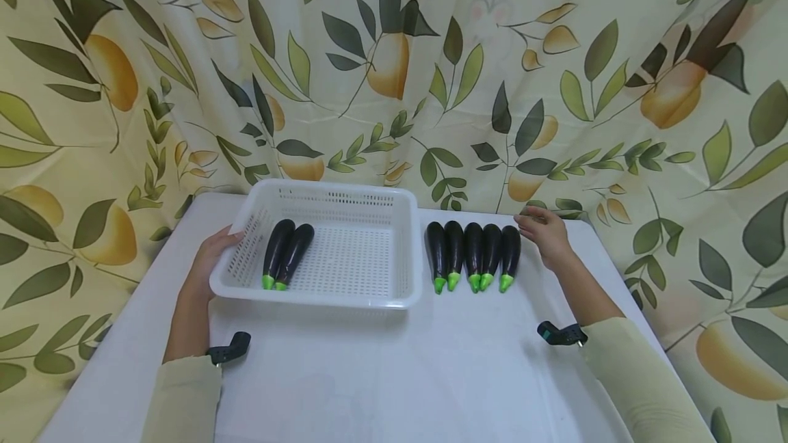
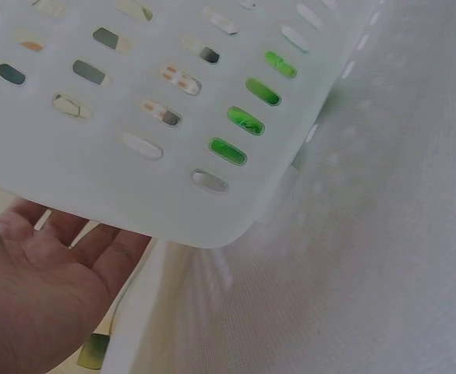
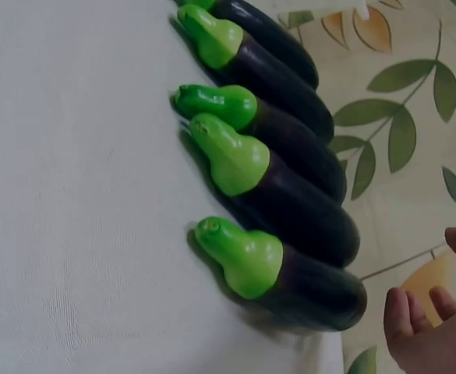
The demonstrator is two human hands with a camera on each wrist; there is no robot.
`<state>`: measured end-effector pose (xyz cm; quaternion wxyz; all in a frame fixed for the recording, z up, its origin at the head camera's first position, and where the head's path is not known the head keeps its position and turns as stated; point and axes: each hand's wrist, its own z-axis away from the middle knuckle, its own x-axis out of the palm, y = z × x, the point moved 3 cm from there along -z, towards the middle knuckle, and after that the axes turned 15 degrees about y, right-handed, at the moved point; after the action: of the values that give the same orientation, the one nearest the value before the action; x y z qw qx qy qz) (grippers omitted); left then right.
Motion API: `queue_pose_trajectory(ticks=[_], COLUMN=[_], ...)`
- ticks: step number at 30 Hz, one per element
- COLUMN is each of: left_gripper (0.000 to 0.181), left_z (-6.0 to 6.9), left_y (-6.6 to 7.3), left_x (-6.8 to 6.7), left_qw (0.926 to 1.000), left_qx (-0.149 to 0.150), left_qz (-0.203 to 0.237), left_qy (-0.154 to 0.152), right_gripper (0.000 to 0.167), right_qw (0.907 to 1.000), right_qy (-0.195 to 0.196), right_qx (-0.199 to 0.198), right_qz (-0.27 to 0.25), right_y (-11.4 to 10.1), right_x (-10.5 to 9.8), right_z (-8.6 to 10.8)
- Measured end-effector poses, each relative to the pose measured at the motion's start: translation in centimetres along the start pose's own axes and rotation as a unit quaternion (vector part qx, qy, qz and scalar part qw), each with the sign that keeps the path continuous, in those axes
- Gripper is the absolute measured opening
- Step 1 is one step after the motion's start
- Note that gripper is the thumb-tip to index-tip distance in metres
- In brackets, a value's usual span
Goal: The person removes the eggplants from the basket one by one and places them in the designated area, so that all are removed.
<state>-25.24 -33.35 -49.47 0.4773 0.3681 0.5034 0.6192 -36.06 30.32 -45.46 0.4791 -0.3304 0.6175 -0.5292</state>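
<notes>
My left hand [image 1: 209,258] holds the left rim of a white plastic basket [image 1: 332,296]. In the left wrist view, the fingers of the left hand [image 2: 64,273] pass behind the edge of the basket [image 2: 64,164], which hides their tips. Two dark eggplants [image 1: 286,251] with green stem ends lie side by side inside, near its left wall. Right of the basket, several more eggplants [image 1: 474,251] form a row, green ends toward me. Beside the rightmost eggplant [image 3: 313,288] is my right hand [image 3: 438,327], fingers loosely bent, apart from it and holding nothing.
A white cloth covers the table [image 1: 369,374]. Behind it and at both sides hangs a curtain [image 1: 455,87] printed with fruit and leaves. Small black devices [image 1: 230,348] are strapped to both wrists.
</notes>
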Motion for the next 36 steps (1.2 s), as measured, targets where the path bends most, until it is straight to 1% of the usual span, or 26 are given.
queue_pose_trajectory(ticks=[3,7,10,13,20,26,32,36], left_gripper=[0.063,0.063,0.063,0.063,0.063,0.063,0.063,0.063], left_z=[0.1,0.1,0.2,0.2,0.3,0.3,0.2,0.2], left_y=[0.0,0.1,0.1,0.1,0.2,0.3,0.2,0.1], left_x=[0.0,0.0,0.0,0.1,0.0,0.0,0.1,0.1], left_qw=[1.0,1.0,1.0,1.0,1.0,1.0,1.0,1.0], left_qx=[0.0,-0.001,0.0,0.001,0.004,0.002,0.001,0.004], left_qz=[-0.004,-0.005,-0.004,-0.004,0.0,0.006,-0.001,0.001], left_qy=[0.002,0.003,0.003,0.002,0.0,-0.003,-0.001,-0.001], right_gripper=[0.064,0.061,0.057,0.054,0.053,0.051,0.051,0.047], right_qw=[0.9996,0.9985,0.9959,0.9926,0.9848,0.9743,0.969,0.966], right_qy=[-0.018,-0.032,-0.057,-0.088,-0.156,-0.207,-0.229,-0.238], right_qx=[-0.013,-0.037,-0.067,-0.08,-0.056,-0.064,-0.067,-0.069], right_qz=[-0.015,-0.024,-0.023,-0.024,-0.051,-0.063,-0.063,-0.075], right_y=[-0.5,-1.0,-1.5,-2.3,-3.4,-4.4,-5.6,-6.5], right_x=[0.6,1.6,2.8,4.0,7.3,10.2,12.7,14.5], right_z=[0.4,1.1,1.8,2.7,4.3,5.2,6.0,6.6])
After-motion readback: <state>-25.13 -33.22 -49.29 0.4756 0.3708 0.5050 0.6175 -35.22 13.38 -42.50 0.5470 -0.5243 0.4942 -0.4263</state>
